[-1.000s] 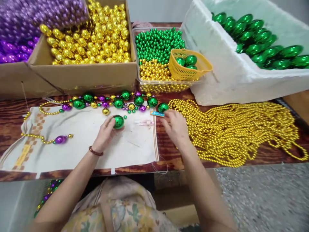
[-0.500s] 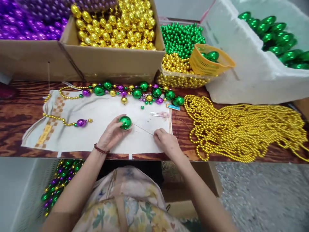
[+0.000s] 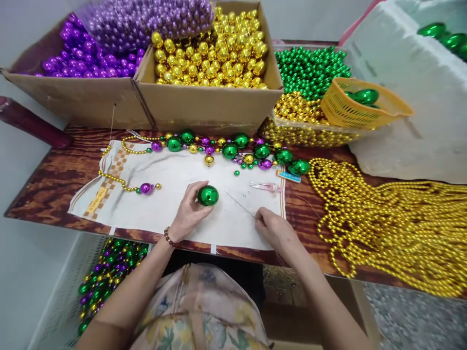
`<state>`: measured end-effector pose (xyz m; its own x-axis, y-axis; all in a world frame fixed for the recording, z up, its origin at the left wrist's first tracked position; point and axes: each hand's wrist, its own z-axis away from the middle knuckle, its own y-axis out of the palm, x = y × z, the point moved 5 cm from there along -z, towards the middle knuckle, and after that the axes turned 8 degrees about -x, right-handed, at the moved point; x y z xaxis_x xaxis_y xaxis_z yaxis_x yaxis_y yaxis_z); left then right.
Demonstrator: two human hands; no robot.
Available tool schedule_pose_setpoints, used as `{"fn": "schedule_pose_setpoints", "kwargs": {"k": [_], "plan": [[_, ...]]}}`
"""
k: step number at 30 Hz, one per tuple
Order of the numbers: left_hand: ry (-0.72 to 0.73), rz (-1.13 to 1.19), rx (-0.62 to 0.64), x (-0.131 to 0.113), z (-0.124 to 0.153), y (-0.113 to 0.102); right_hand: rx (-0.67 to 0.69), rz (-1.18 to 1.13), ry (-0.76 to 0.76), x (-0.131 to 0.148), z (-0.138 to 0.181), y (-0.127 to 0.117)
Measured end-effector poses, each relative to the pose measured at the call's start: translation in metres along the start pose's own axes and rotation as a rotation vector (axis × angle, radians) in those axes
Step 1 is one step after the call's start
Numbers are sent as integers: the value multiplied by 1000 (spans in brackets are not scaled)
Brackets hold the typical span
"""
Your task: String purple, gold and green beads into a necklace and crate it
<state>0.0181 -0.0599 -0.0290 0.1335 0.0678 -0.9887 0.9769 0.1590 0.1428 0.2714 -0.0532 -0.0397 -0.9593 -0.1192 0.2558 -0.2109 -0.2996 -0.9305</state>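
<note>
A large shiny green bead [image 3: 207,196] is pinched between the thumb and fingers of my left hand [image 3: 188,216], above the white cloth [image 3: 146,214]. My right hand [image 3: 275,228] is closed on a long thin needle [image 3: 239,203], whose tip points at the bead with a small gap between them. To the left on the cloth lies a short gold bead strand [image 3: 122,182] that ends in a purple bead [image 3: 146,188] and a small gold one. Along the cloth's back edge runs a strand of green, purple and gold beads [image 3: 229,150]. Small pink-handled scissors [image 3: 265,186] rest near my right hand.
Cardboard boxes of purple beads [image 3: 98,61] and gold beads [image 3: 207,58] stand behind the cloth. An orange basket [image 3: 339,107] leans on tubs of small beads beside a white foam box [image 3: 404,97]. Gold bead strands [image 3: 394,228] cover the table's right side.
The needle tip, earlier at the green bead's side, is now slightly away from it. My view has turned left, so everything sits further right in the picture.
</note>
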Motion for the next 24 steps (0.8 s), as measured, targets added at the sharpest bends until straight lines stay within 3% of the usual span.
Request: {"fn": "schedule_pose_setpoints", "kwargs": {"k": [4,7,10,13,18,24], "plan": [[-95,102,-9,2,-3,4,-158,-289,-75,-16,4,0],[-141,116,-27,3,-6,8,-279,-515,-25,-21,15,-2],[-82,99,0,-3,-8,16,-356,-831,77,-10,30,3],[30,85,8,-11,-10,23,-350,-1064,130,16,46,18],[160,-19,36,-19,-12,25,-320,-1210,130,45,57,46],[198,-32,10,-26,-13,18,-369,-1187,80,45,54,43]]}}
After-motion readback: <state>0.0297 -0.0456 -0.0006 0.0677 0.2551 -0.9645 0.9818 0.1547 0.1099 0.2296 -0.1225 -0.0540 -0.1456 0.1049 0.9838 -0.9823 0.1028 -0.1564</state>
